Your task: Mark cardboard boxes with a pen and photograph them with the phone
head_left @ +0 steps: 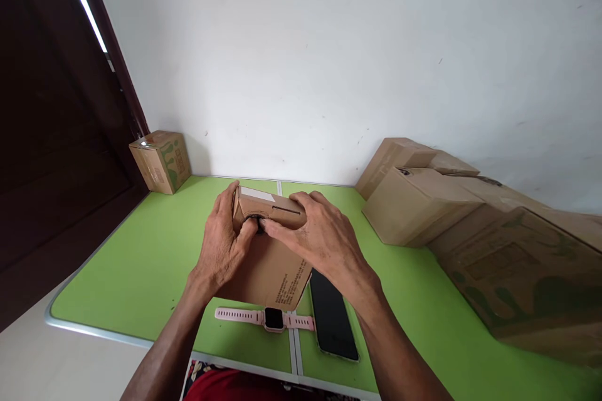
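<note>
Brown cardboard makes up the flat cardboard box point(263, 269) held over the middle of the green table point(126, 276), tilted, its narrow side uppermost. The left hand point(219, 244) grips one end and the right hand point(324, 235) the other, fingers wrapped over the far edge, both thumbs pressing at a dark patch point(258, 220) on the near upper edge. A plain white label point(257, 194) lies on the narrow side, beside a thin dark slot point(286, 210). Near the lower corner run several lines of small black print point(289, 288), too fine to read. Below, a pink-strapped watch point(274, 319) lies face up, its screen dark; beside it a black phone point(333, 319) is partly hidden by the box and the right hand. At far left stands a small carton point(160, 163) with green splash-like printing, its lettering illegible. Stacked cartons point(423, 207) crowd the table's right side, the nearest bearing a similar green print, also unreadable.
</note>
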A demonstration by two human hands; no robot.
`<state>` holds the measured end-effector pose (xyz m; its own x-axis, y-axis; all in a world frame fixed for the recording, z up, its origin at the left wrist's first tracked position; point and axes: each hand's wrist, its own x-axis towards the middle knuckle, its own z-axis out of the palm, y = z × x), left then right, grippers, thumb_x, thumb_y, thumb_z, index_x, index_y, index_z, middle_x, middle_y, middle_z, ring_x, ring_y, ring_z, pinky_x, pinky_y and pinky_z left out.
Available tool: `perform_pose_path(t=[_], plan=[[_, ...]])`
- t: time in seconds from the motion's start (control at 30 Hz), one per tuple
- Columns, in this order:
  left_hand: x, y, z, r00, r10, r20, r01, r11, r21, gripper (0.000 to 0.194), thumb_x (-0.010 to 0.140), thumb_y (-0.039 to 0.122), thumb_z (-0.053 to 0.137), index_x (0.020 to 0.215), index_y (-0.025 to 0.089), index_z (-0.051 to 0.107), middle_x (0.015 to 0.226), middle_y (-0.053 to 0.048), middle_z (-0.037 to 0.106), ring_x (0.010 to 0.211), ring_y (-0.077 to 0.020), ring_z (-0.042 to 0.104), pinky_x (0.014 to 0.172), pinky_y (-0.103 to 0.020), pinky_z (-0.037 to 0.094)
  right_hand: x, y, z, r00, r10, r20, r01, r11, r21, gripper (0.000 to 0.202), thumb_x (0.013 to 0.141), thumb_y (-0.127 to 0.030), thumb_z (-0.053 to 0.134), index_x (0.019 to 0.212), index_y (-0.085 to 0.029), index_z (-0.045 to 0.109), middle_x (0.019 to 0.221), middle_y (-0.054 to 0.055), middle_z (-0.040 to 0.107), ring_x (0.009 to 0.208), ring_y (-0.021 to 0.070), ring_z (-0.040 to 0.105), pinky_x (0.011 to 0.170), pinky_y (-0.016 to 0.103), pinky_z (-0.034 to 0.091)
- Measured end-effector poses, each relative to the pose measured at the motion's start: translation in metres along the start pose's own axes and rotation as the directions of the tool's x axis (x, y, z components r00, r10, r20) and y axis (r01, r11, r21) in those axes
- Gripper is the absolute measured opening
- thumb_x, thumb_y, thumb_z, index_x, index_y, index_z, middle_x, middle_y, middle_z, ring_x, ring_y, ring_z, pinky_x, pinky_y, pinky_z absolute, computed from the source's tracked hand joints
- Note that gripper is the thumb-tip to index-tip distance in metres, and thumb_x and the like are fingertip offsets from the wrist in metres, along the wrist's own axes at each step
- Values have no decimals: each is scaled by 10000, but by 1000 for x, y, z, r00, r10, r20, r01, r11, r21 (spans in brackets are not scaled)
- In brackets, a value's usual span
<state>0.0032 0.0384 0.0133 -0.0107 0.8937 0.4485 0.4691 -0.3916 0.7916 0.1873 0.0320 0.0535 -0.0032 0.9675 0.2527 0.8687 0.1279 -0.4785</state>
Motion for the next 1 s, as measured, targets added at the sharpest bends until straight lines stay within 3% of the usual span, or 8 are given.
perform_pose_path(t=[0.13, 0.27, 0.43, 0.67, 0.83, 0.9, 0.93, 1.0], plan=[[-6, -3, -6, 996, -43, 75, 48, 996, -75, 804, 907, 445, 686, 1624, 168, 449, 1500, -184, 651, 1335, -385, 644, 1125, -537, 514, 1, 3, 0, 1000, -4, 11, 3, 998, 64, 568, 819, -573, 773, 1193, -148, 727, 1178, 153, 750, 1033, 328, 722, 854, 428, 548], [-5, -7, -12, 960, -155, 233, 219, 934, -282, 628, 898, 466, 778, 1450, 230, 595, 1303, -101, 756, 1220, -352, 703, 988, -450, 576, 7, 3, -4, 997, -55, -54, 58, 997, 49, 593, 788, -605, 794, 1163, -151, 719, 1170, 151, 742, 981, 302, 703, 806, 407, 529], [5, -20, -14, 969, -207, 137, 236, 937, -257, 563, 858, 540, 835, 1288, 212, 680, 1211, -86, 764, 1143, -333, 703, 913, -394, 561, 28, 3, 1, 992, -129, -14, 129, 991, 24, 583, 830, -613, 779, 1187, -157, 712, 1151, 125, 722, 960, 275, 671, 806, 390, 498], [4, -44, -8, 935, -276, 221, 344, 855, -387, 649, 712, 463, 963, 1249, 210, 701, 1205, -84, 774, 1039, -305, 730, 806, -353, 605, 57, 23, 14, 977, -214, -14, 214, 969, 123, 623, 845, -695, 786, 1167, -164, 738, 1155, 137, 726, 1012, 299, 679, 852, 426, 538], [8, -70, -15, 949, -316, 17, 281, 817, -504, 571, 703, 506, 974, 1130, 194, 757, 1094, -62, 785, 928, -241, 727, 755, -297, 591, 80, 77, 15, 957, -284, -57, 287, 902, 323, 699, 1011, -728, 594, 1548, -280, 585, 1544, 144, 629, 1282, 320, 674, 936, 473, 624], [5, -80, -24, 937, -344, -62, 262, 808, -527, 555, 703, 493, 977, 1125, 198, 768, 1089, -51, 786, 910, -223, 724, 749, -280, 584, 84, 115, 22, 961, -257, -101, 267, 958, 107, 596, 1095, -586, 522, 1579, -241, 560, 1514, 173, 642, 1267, 322, 685, 942, 493, 640], [2, -85, -28, 929, -358, -92, 258, 807, -532, 548, 702, 484, 980, 1123, 200, 774, 1097, -49, 786, 914, -218, 723, 751, -273, 584, 83, 135, 28, 964, -261, -53, 256, 963, -79, 525, 1119, -492, 488, 1543, -202, 597, 1431, 189, 686, 1223, 325, 700, 941, 513, 646], [-6, -92, -33, 910, -398, -120, 275, 793, -544, 534, 694, 475, 987, 1104, 200, 783, 1122, -52, 789, 930, -221, 731, 753, -270, 591, 75, 170, 47, 968, -245, 51, 250, 949, -190, 382, 1094, -271, 490, 1360, -150, 736, 1192, 197, 768, 1054, 330, 739, 890, 547, 666]])
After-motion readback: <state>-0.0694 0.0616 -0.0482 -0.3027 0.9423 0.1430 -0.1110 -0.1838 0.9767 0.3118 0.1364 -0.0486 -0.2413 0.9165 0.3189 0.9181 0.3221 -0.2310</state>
